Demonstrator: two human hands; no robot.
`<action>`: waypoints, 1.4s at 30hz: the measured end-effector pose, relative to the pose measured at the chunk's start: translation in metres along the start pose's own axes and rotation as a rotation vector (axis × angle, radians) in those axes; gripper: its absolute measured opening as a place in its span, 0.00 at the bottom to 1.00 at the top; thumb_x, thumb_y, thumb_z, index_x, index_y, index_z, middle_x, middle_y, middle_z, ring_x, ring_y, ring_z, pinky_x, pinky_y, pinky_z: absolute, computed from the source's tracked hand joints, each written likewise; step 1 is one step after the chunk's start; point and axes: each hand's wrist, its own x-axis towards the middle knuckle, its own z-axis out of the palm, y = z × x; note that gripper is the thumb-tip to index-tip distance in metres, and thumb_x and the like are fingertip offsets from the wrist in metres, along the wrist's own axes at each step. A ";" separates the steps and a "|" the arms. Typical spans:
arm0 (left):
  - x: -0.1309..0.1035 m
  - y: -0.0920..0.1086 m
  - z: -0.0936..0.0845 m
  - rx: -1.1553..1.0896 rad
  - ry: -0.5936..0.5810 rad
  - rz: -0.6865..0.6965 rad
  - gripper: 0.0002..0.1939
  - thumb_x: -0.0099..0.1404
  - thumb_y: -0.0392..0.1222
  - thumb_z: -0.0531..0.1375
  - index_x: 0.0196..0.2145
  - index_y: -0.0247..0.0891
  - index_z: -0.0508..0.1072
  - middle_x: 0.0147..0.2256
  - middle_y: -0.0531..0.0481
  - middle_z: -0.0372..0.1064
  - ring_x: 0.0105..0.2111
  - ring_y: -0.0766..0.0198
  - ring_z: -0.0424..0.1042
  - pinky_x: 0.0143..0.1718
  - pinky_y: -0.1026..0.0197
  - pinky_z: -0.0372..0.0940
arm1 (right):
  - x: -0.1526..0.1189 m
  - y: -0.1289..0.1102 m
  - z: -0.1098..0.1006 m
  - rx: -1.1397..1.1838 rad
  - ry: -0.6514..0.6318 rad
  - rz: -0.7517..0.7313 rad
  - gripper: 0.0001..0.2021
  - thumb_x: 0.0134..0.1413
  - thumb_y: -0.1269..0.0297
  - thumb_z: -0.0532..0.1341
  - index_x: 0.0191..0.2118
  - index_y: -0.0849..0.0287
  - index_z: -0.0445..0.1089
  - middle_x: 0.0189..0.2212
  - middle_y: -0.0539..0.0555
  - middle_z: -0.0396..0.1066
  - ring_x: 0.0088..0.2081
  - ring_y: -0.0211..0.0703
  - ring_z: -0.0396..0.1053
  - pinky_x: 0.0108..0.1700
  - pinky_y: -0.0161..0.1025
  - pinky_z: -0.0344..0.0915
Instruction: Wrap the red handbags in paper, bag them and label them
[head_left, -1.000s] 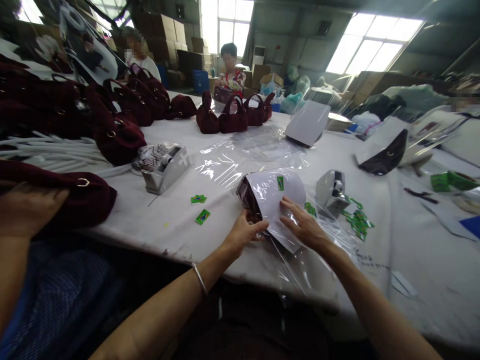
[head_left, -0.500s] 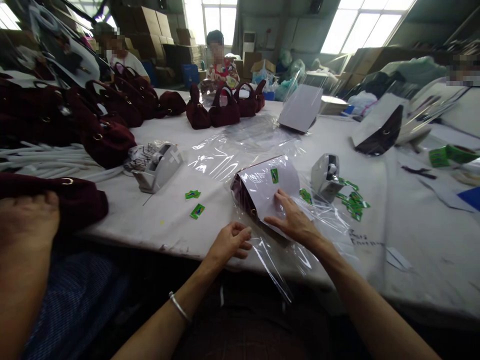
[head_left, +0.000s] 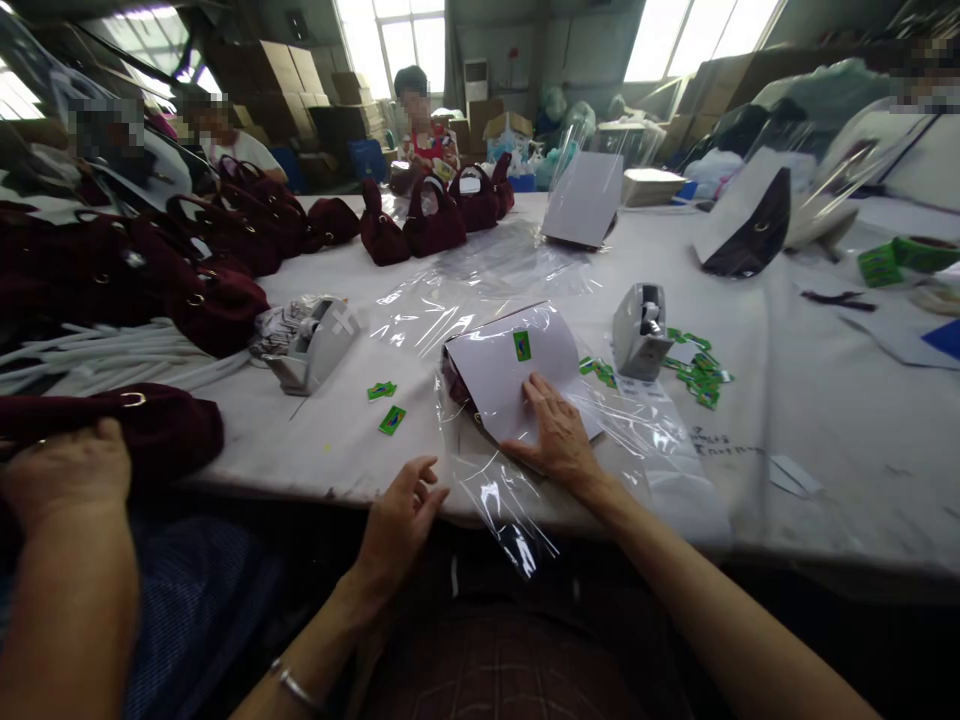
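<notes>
In front of me a dark red handbag lies on its side inside a clear plastic bag, mostly hidden under a sheet of white paper. A small green packet shows on the white sheet; whether it is over or under the plastic I cannot tell. My right hand lies flat on the wrapped sheet, fingers stretched out. To its left, my left hand hovers at the table's front edge, fingers loosely bent and apart, holding nothing. The plastic's loose end hangs over the edge between my hands.
Tape dispensers stand on both sides. Green packets lie scattered. Dark red handbags fill the back left. At far left, a co-worker's hand rests on another handbag. A wrapped bag stands farther back.
My left hand has drawn back from the plastic, left and down toward me. My right hand stays pressed on the wrapped sheet. The whole view has shifted slightly.
</notes>
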 end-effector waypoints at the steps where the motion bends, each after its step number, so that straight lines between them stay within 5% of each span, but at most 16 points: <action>1: -0.004 -0.001 0.001 0.166 0.074 0.248 0.14 0.68 0.44 0.60 0.51 0.43 0.71 0.43 0.45 0.77 0.41 0.56 0.78 0.42 0.54 0.74 | 0.000 0.001 0.001 0.000 -0.003 -0.001 0.44 0.51 0.49 0.66 0.69 0.60 0.50 0.69 0.66 0.51 0.69 0.61 0.50 0.64 0.62 0.54; 4: -0.005 0.003 0.008 0.495 0.076 0.833 0.18 0.70 0.34 0.56 0.56 0.44 0.70 0.56 0.45 0.70 0.61 0.52 0.65 0.65 0.43 0.55 | 0.001 0.002 -0.001 0.004 -0.013 0.001 0.44 0.51 0.50 0.66 0.69 0.61 0.50 0.69 0.66 0.50 0.69 0.60 0.49 0.65 0.61 0.53; 7: 0.005 0.009 0.014 0.509 -0.002 1.063 0.13 0.71 0.31 0.54 0.49 0.38 0.73 0.52 0.46 0.74 0.60 0.55 0.66 0.68 0.45 0.51 | 0.002 0.003 -0.005 0.026 -0.036 0.013 0.45 0.50 0.50 0.67 0.69 0.60 0.50 0.69 0.66 0.49 0.70 0.59 0.48 0.66 0.60 0.51; 12: 0.015 0.015 0.010 0.352 -0.079 0.990 0.11 0.73 0.34 0.53 0.47 0.39 0.73 0.43 0.46 0.78 0.47 0.61 0.75 0.56 0.53 0.66 | 0.002 0.005 -0.013 0.092 -0.112 0.020 0.47 0.48 0.51 0.69 0.70 0.58 0.49 0.70 0.65 0.48 0.70 0.58 0.48 0.66 0.59 0.51; 26: 0.024 0.023 0.006 0.358 -0.141 1.091 0.11 0.74 0.32 0.51 0.43 0.35 0.73 0.39 0.48 0.76 0.44 0.62 0.73 0.57 0.52 0.64 | 0.019 0.012 -0.034 0.127 -0.219 -0.012 0.42 0.50 0.47 0.69 0.67 0.59 0.57 0.68 0.65 0.54 0.68 0.58 0.52 0.68 0.58 0.53; 33: 0.025 0.023 0.000 0.342 -0.249 1.106 0.13 0.74 0.32 0.48 0.41 0.33 0.72 0.36 0.45 0.75 0.37 0.62 0.73 0.42 0.59 0.70 | 0.015 0.011 -0.043 0.071 -0.257 -0.045 0.40 0.49 0.53 0.70 0.67 0.54 0.58 0.68 0.61 0.54 0.65 0.59 0.57 0.63 0.60 0.60; 38: 0.033 0.025 0.003 0.354 -0.162 1.145 0.08 0.72 0.33 0.54 0.45 0.35 0.72 0.47 0.43 0.76 0.51 0.57 0.72 0.58 0.51 0.64 | 0.012 0.010 -0.042 0.028 -0.249 -0.039 0.41 0.51 0.54 0.69 0.68 0.52 0.55 0.68 0.60 0.54 0.66 0.59 0.56 0.62 0.61 0.60; 42: 0.040 0.023 0.003 0.304 -0.180 1.092 0.09 0.72 0.31 0.53 0.45 0.35 0.72 0.42 0.46 0.77 0.45 0.61 0.74 0.55 0.54 0.67 | 0.011 0.012 -0.039 0.019 -0.240 -0.038 0.40 0.52 0.54 0.68 0.69 0.50 0.54 0.69 0.59 0.53 0.66 0.59 0.56 0.61 0.61 0.60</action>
